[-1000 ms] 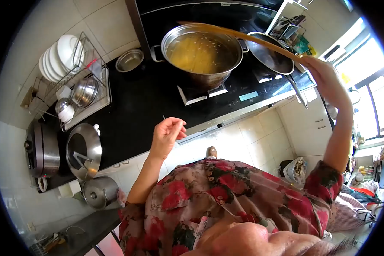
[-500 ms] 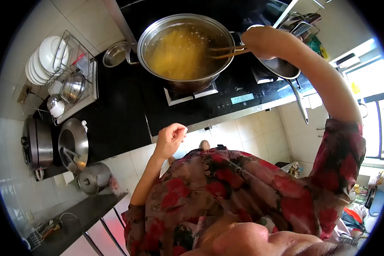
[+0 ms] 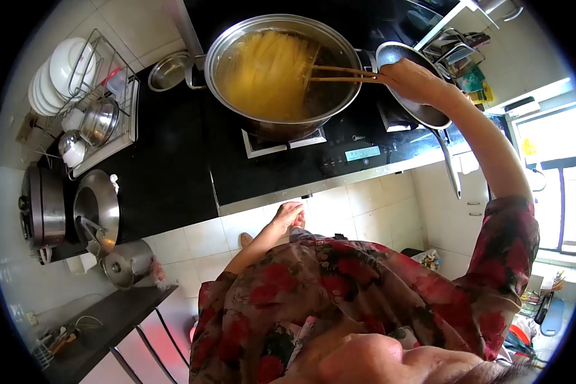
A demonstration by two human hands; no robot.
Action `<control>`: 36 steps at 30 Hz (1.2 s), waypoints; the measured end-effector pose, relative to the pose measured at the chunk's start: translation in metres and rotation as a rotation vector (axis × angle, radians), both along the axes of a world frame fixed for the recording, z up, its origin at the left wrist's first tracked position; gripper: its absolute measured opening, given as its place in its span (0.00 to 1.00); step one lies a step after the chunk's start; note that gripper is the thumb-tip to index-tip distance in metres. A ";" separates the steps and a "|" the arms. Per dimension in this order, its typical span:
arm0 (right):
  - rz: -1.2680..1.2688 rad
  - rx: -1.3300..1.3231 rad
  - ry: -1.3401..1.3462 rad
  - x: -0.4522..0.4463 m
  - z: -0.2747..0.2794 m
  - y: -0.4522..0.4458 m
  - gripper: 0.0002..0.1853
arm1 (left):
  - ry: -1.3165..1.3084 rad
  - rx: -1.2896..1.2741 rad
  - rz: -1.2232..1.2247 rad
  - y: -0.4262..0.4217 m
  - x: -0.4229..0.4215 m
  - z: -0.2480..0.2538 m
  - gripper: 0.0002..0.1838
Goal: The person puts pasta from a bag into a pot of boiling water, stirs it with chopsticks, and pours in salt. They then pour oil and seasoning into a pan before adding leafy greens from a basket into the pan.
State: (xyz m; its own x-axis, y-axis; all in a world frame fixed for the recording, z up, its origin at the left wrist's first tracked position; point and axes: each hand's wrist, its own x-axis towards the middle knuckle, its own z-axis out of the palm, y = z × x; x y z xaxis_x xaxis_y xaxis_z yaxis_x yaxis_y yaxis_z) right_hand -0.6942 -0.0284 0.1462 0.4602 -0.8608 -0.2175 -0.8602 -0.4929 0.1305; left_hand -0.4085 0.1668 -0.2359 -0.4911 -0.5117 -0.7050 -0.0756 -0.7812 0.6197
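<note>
Long wooden chopsticks [image 3: 347,73] are held in my right hand [image 3: 411,80], their tips dipping into a large steel pot [image 3: 214,83] on the stove. Yellow strips like noodles [image 3: 269,77] lie in the liquid on the pot's left side, partly blurred. My right hand is over the near rim of a frying pan [image 3: 422,112] beside the pot. Low in front of my body, below the counter edge, my left hand [image 3: 289,216] has its fingers curled together; whether anything small is inside them is hidden.
A small steel bowl [image 3: 168,70] sits left of the pot. Farther left are a dish rack [image 3: 134,115] with plates, a wok [image 3: 102,198], a cooker [image 3: 45,205] and a lidded pot [image 3: 127,264]. The pan's handle [image 3: 451,166] juts past the counter edge.
My right hand has swung the chopsticks from above the pot into it, and the strips have bunched upward on the left. My left hand has moved right and lower, closer to my body.
</note>
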 end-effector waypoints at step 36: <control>-0.533 0.524 0.122 0.070 0.118 0.008 0.09 | -0.145 -0.443 -0.024 0.025 0.189 0.137 0.22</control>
State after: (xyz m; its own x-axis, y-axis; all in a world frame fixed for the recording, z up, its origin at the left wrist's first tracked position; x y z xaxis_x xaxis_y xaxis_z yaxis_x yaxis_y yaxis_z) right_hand -0.6237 -0.0204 0.2644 -0.0432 -0.7300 -0.6821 -0.9939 -0.0376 0.1033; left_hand -0.2192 0.1914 -0.0991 -0.4190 -0.7685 -0.4835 -0.2012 -0.4407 0.8748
